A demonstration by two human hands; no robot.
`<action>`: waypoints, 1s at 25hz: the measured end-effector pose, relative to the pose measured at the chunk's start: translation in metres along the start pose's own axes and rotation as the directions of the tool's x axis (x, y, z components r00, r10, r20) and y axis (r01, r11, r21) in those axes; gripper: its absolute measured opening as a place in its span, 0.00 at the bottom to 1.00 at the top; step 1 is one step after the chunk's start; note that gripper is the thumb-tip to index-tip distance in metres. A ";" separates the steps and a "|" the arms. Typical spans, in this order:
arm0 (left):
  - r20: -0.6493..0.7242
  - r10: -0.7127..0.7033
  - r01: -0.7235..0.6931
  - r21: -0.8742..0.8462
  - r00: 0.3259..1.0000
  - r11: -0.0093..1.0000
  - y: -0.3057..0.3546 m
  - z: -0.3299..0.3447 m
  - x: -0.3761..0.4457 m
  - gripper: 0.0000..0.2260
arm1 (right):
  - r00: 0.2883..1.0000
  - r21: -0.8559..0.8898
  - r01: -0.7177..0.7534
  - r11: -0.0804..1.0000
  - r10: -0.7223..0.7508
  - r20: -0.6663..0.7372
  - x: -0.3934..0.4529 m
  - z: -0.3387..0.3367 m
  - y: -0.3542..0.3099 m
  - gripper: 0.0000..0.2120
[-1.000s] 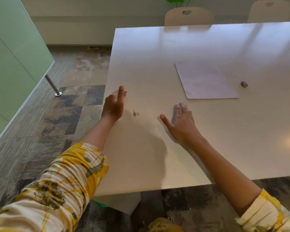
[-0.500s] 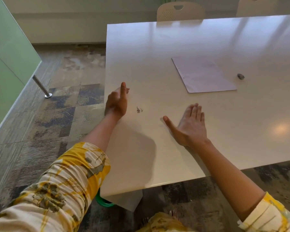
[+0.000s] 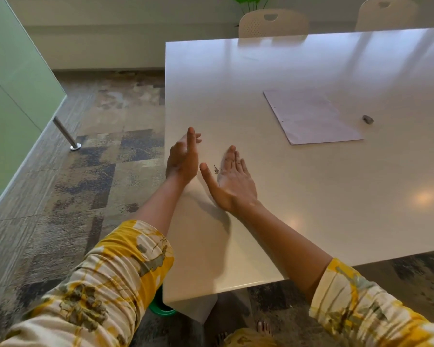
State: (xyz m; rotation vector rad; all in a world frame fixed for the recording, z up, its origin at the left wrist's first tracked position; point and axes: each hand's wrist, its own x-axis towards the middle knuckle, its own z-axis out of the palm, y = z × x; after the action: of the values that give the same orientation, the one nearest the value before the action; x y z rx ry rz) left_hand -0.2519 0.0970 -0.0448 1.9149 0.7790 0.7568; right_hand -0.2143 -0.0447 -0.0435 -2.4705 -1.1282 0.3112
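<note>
Since small dark crumbs [image 3: 216,169] lie near the 9 o'clock edge of the glossy white counter [image 3: 311,209], left hand [image 3: 183,159] stands flat, edge-on as backstop; right hand [image 3: 232,181], fingers straight and empty, likely sweeping them over.

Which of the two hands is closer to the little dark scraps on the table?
The right hand: the scraps lie right by its fingers; the left hand stands on edge at the rim of the table.

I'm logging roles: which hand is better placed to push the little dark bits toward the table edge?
Right. The right hand rests on the table, fingers beside the dark bits, on their far side from the edge; the left hand stands upright at the edge.
</note>
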 end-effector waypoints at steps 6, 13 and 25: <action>-0.015 -0.008 0.007 -0.040 1.000 0.999 0.001 -0.002 0.000 0.35 | 0.982 0.846 -0.039 0.531 0.179 -0.067 0.031 -0.007 -0.020 0.39; -0.040 -0.013 0.012 -0.017 0.999 1.000 0.008 -0.003 -0.006 0.36 | 0.944 0.794 0.080 0.602 0.211 -0.255 0.056 -0.035 0.034 0.16; -0.037 -0.066 0.065 -0.014 0.997 0.998 0.012 -0.002 -0.011 0.31 | 0.968 0.830 -0.034 0.557 -0.188 0.166 0.043 -0.035 0.012 0.36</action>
State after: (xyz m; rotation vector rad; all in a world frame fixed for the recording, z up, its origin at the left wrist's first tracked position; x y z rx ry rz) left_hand -0.2571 0.0848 -0.0352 1.8594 0.8545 0.7578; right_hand -0.1660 -0.0286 -0.0192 -1.5342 -0.8618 0.9069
